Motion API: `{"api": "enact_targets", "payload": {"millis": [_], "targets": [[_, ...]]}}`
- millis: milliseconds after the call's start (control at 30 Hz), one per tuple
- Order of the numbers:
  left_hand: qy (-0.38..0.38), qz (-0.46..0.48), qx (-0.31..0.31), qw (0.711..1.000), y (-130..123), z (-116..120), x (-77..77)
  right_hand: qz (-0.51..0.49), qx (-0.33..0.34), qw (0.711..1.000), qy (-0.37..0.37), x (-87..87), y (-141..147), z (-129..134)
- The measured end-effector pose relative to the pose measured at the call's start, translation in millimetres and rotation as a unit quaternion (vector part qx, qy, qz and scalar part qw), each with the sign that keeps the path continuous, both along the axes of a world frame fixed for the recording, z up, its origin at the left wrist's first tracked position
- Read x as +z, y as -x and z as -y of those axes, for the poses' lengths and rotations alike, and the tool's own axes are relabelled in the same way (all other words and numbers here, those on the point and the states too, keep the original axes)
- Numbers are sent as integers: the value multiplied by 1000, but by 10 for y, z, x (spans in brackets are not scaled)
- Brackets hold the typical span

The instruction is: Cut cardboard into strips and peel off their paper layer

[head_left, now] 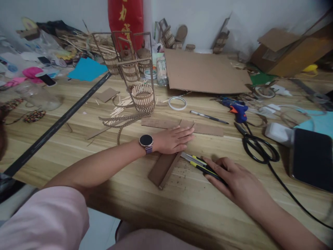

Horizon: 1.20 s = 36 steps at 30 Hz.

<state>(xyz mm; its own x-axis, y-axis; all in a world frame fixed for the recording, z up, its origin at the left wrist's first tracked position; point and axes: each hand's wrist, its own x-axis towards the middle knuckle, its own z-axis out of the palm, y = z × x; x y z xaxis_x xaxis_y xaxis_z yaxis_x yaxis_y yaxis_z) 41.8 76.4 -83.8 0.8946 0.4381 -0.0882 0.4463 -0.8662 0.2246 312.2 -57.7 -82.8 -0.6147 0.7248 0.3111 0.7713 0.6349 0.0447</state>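
My left hand [174, 139] lies flat with its fingers stretched out, pressing on cardboard strips that cross beneath it. One cardboard strip [208, 128] runs sideways past the fingertips. Another strip [161, 170], with a folded-up edge, slants toward me from under the palm. In my right hand [231, 175] is a yellow and black utility knife [201, 165], its blade out. The blade tip touches or nearly touches the slanting strip's edge, close to the left thumb. Brown crumbs are scattered on the wood beside it.
A small stick basket [142, 98] with a tall handle stands beyond my left hand. To the right are black scissors [260, 148], a blue glue gun [238, 110], a pen [209, 117] and a phone [312, 158]. A large cardboard sheet [205, 71] lies at the back.
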Motion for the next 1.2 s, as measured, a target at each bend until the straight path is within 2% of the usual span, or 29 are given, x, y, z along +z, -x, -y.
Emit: {"api": "enact_targets", "payload": {"millis": [233, 567, 733, 1200], "targets": [[-6, -18, 3, 1000, -19, 4, 20, -3, 29, 999, -15, 68, 117, 68], [-20, -10, -1, 1000, -28, 10, -3, -17, 34, 999, 1, 25, 162, 230], [-32, -12, -1, 999, -19, 19, -7, -19, 49, 999, -5, 67, 255, 289], [-22, 20, -1, 1000, -15, -10, -67, -12, 71, 997, 1, 127, 371, 489]]}}
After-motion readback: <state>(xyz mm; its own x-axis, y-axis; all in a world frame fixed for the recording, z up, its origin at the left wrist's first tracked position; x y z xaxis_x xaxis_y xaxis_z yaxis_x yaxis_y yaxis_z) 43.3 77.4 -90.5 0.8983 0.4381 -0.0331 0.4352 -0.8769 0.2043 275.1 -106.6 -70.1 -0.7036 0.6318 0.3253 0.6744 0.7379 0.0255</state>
